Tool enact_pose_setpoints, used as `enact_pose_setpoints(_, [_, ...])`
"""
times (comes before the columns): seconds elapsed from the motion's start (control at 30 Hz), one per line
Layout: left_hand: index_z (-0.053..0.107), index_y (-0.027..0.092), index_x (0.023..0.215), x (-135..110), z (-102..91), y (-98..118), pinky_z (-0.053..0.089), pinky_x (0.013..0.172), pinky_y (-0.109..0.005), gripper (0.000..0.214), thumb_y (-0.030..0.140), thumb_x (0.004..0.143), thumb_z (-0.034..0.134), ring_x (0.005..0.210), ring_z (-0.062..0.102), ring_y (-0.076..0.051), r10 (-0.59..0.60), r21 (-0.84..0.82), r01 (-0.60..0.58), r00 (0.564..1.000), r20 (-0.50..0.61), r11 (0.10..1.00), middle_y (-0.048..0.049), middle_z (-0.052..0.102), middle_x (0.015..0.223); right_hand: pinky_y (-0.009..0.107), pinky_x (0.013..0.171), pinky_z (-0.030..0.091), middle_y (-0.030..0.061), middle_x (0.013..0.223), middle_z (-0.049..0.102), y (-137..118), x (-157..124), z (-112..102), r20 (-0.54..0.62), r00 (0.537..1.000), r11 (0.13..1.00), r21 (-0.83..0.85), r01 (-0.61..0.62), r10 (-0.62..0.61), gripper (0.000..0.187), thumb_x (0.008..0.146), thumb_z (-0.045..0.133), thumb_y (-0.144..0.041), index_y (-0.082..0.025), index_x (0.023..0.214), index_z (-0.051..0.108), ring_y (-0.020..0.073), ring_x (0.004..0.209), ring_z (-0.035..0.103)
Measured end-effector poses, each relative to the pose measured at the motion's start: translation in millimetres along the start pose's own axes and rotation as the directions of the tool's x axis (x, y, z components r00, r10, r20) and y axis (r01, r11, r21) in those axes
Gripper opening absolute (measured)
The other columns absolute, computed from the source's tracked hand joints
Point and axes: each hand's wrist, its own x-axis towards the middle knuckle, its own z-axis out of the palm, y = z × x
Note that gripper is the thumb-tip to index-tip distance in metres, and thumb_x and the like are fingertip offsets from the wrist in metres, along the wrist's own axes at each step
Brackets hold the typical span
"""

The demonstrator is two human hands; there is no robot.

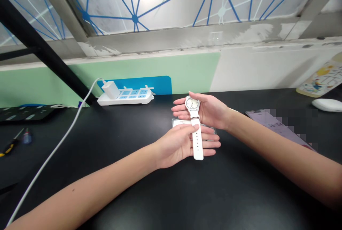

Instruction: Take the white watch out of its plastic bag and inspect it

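White, round-faced wristwatch (195, 120): the left hand (181, 141) pins its strap by thumb; the right hand (211, 110) lies open beneath its face. Apparently a holding step; moving it calls for both.

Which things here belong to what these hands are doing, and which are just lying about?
In use:
- White wristwatch: left hand has its thumb on the strap; right hand is at the dial.

Apparently just lying about:
- Power strip with plugged-in charger
- Screwdriver
- Phone

Can't tell: the mostly hidden packet beneath the hands.
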Motion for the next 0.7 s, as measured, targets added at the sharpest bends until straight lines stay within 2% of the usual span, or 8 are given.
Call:
enact_pose_setpoints(0.17, [0.065, 0.001, 0.103, -0.3, -1.8, -1.7, 0.052, 0.093, -0.046, 0.037, 0.025, 0.104, 0.037, 0.097, 0.071, -0.029, 0.024, -0.017, -0.023, 0.999, 0.028, 1.0, -0.0231, 0.068, 0.11, 0.038, 0.099, 0.051, 0.0163, 0.11, 0.072, 1.3, 1.4, -2.3, 0.022, 1.0, 1.0, 0.005, 0.004, -0.004, 0.047, 0.102, 0.032, -0.037, -0.006, 0.114, 0.065, 0.0233, 0.101, 0.07])
enact_pose_setpoints(0.27, [0.065, 0.0, 0.104, -0.2, -1.9, -1.9, 0.053, 0.091, -0.044, 0.037, 0.024, 0.104, 0.036, 0.095, 0.072, -0.029, 0.021, -0.014, -0.021, 1.0, 0.001, 1.0, -0.0239, 0.069, 0.109, 0.039, 0.101, 0.049, 0.0167, 0.113, 0.071, -0.2, 0.8, -3.3, 0.075, 0.997, 0.999, 0.042, 0.008, -0.011, 0.049, 0.102, 0.032, -0.04, -0.005, 0.117, 0.063, 0.0246, 0.105, 0.069])
enact_pose_setpoints(0.43, [0.064, -0.001, 0.107, -1.7, -0.7, -0.9, 0.054, 0.091, -0.04, 0.038, 0.024, 0.104, 0.036, 0.096, 0.072, -0.028, 0.007, 0.013, -0.007, 0.999, -0.044, 1.0, -0.0248, 0.069, 0.11, 0.044, 0.104, 0.046, 0.0237, 0.118, 0.068, -4.4, -2.8, 0.3, 0.091, 0.996, 0.993, 0.116, 0.01, -0.02, 0.065, 0.097, 0.039, -0.054, 0.003, 0.123, 0.056, 0.0302, 0.11, 0.066])
enact_pose_setpoints(0.53, [0.065, 0.0, 0.104, -3.0, -0.6, -0.6, 0.054, 0.09, -0.041, 0.038, 0.024, 0.104, 0.036, 0.095, 0.072, -0.028, 0.004, 0.001, -0.004, 1.0, -0.021, 1.0, -0.0236, 0.07, 0.106, 0.045, 0.104, 0.046, 0.0281, 0.122, 0.064, -5.1, -3.9, 2.0, 0.086, 0.996, 0.988, 0.151, -0.012, -0.001, 0.072, 0.097, 0.034, -0.055, 0.008, 0.13, 0.048, 0.0314, 0.11, 0.066])
enact_pose_setpoints(0.7, [0.066, 0.0, 0.102, -4.5, -0.2, -0.3, 0.053, 0.092, -0.043, 0.039, 0.025, 0.104, 0.036, 0.095, 0.072, -0.028, 0.01, -0.013, -0.01, 1.0, -0.007, 1.0, -0.0234, 0.07, 0.107, 0.044, 0.103, 0.047, 0.0306, 0.124, 0.062, -3.1, -3.2, 2.8, 0.082, 0.997, 0.982, 0.189, -0.027, 0.012, 0.076, 0.099, 0.026, -0.055, 0.011, 0.134, 0.041, 0.0317, 0.111, 0.066])
